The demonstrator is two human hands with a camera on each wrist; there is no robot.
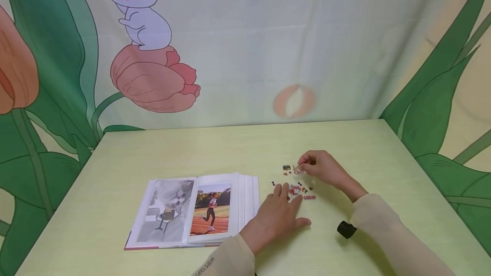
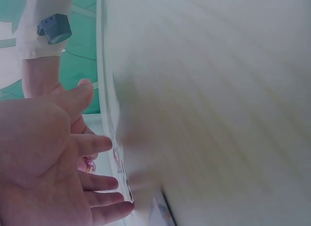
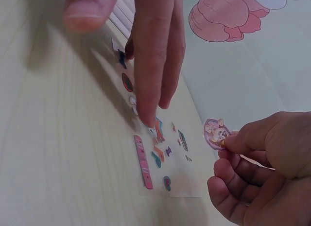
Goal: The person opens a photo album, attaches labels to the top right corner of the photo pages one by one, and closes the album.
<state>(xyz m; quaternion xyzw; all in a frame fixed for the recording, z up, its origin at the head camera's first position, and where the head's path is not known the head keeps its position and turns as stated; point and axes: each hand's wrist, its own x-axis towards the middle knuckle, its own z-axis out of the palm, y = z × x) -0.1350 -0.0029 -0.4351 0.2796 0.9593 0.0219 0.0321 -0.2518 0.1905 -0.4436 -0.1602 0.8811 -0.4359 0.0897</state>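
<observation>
My right hand [image 1: 321,166] pinches a small round cartoon sticker [image 3: 216,133] between thumb and fingertips, raised off the table. Spread-fingered, my left hand [image 1: 277,213] rests its fingertips on a clear sticker sheet [image 3: 182,189]. On that sheet are several small stickers: a red-and-white cartoon figure [image 1: 294,190], a pink strip [image 3: 143,162], bone shapes and other tiny pieces. Part of the sheet lies hidden under the left fingers. In the left wrist view the left palm [image 2: 43,153] shows with fingers extended, and the pinched sticker appears behind it.
An open photo album [image 1: 188,239] lies left of the left hand. Its left pocket shows a greyish picture [image 1: 166,212], its right one a photo of a runner [image 1: 211,210]. A black device [image 1: 346,229] sits at the right cuff. A printed curtain [image 1: 245,54] hangs behind the table.
</observation>
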